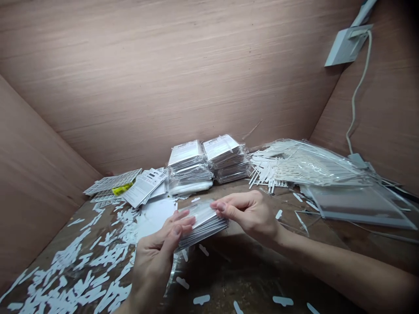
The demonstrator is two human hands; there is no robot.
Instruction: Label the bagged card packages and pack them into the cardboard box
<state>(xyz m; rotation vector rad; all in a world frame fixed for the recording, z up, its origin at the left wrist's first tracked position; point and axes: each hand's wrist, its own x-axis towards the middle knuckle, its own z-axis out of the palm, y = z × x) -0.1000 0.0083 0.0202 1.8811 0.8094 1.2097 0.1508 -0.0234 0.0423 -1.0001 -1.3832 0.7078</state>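
1. Head view, the held item: a stack of flat plastic-sleeved packs [203,224], tilted, with silvery edges showing, between both hands. This stack serves as the landmark for every place below.
2. Left hand [157,248]: just left of the stack, gripping it, with fingers [185,220] curled over the near edge. Narrow grip, closed on the stack.
3. Right hand [248,213]: just right of the stack, arm reaching in from the lower right, thumb and fingertips [219,206] pinching the upper end. Likewise a narrow grip, closed on the stack.
4. Straight behind the stack: two piles of sleeved white cards [209,161], side by side and touching, against a pinkish-brown veneer wall [163,65].
5. Left of the stack: white die-cut paper scraps [75,261], scattered in a dense drift across the dark wooden workbench [262,279]. Farther back on that side, perforated white sheets [113,183] with a yellow label [122,189], beside loose printed cards [144,187].
6. Right of the stack: a plastic-wrapped heap of white strips [294,163], and nearer the right edge, a flat silvery panel [360,207].
7. Below the stack: a few loose white tabs [201,299] on the workbench.
8. High to the right of the stack: a grey wall-mounted box [347,46] with a pale cable [355,100] trailing down.
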